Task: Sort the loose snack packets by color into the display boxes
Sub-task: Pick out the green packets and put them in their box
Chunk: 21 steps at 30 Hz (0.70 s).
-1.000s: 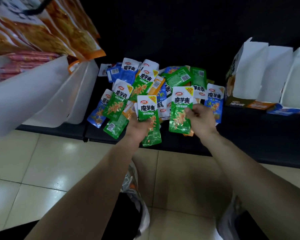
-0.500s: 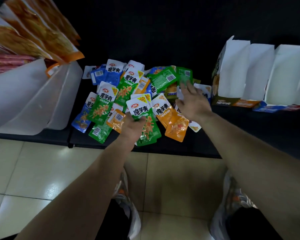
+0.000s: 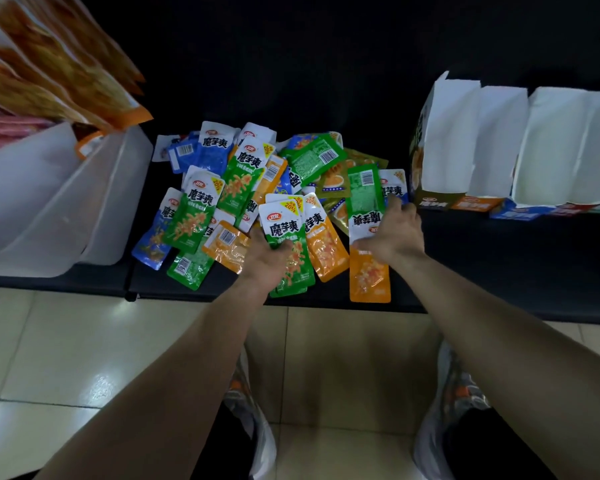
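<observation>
A heap of green, blue and orange snack packets (image 3: 243, 178) lies on a black shelf (image 3: 499, 265). My left hand (image 3: 269, 258) grips a small stack of green packets (image 3: 284, 233) at the heap's near edge. My right hand (image 3: 394, 233) pinches one green packet (image 3: 364, 199), back side up and printed upside down, just above an orange packet (image 3: 369, 275). Another orange packet (image 3: 326, 247) lies between my hands. The open display boxes (image 3: 465, 202) with white flaps stand to the right; their printed fronts show olive, orange and blue.
White plastic bins (image 3: 66, 202) with large orange snack bags (image 3: 59, 71) stand at the left. The shelf's front edge runs just below the heap, with tiled floor (image 3: 66, 358) and my shoes (image 3: 458, 393) underneath. Bare black shelf lies between the heap and the boxes.
My right hand reached into the back of the heap, took a green packet and drew it toward me. My left hand kept its green stack in place. The view drifted.
</observation>
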### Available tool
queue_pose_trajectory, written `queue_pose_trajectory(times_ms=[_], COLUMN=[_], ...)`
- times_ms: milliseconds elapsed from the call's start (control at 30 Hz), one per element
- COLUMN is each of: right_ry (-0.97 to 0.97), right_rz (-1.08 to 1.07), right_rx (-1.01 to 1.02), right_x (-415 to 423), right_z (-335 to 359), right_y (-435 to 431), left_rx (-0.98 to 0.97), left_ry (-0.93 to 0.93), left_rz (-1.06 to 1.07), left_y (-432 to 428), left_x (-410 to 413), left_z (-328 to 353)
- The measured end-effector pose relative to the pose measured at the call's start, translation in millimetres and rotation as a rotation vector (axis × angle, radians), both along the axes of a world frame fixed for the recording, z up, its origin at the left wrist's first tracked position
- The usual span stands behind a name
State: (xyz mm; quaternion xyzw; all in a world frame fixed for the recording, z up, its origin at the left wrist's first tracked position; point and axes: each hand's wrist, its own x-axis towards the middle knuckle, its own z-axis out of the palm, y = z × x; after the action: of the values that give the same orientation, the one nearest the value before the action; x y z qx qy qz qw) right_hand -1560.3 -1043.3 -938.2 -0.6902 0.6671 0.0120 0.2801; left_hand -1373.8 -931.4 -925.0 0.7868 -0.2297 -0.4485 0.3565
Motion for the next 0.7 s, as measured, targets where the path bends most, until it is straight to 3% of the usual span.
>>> queue_pose_trajectory(times_ms=[100, 200, 300, 400, 500, 633, 700], right_ry=[-0.153, -0.362, -0.235, 0.041, 0.007, 0.115, 0.042], right_rz=[-0.093, -0.072, 0.185, 0.385, 0.234, 0.053, 0.005], right_rx=[-0.026, -0.242, -0.458, -0.201, -0.149, -0.096, -0.036], right_x=[-2, -8, -18, -26, -26, -19, -17], right_z=[-6, 5, 20, 17, 9, 0, -2], right_y=[-8, -7, 6, 19, 17, 7, 4], left_rx=[-0.008, 0.0, -0.019, -0.016, -0.032, -0.018, -0.022], left_ry=[-0.01, -0.026, -0.039, -0.049, -0.073, -0.086, -0.076], left_rz=[0.014, 0.038, 0.067, 0.072, 0.063, 0.046, 0.048], left_y=[-2, -5, -7, -5, -3, -1, -1], left_x=[0, 2, 5, 6, 5, 3, 2], left_z=[2, 7, 10, 14, 12, 12, 15])
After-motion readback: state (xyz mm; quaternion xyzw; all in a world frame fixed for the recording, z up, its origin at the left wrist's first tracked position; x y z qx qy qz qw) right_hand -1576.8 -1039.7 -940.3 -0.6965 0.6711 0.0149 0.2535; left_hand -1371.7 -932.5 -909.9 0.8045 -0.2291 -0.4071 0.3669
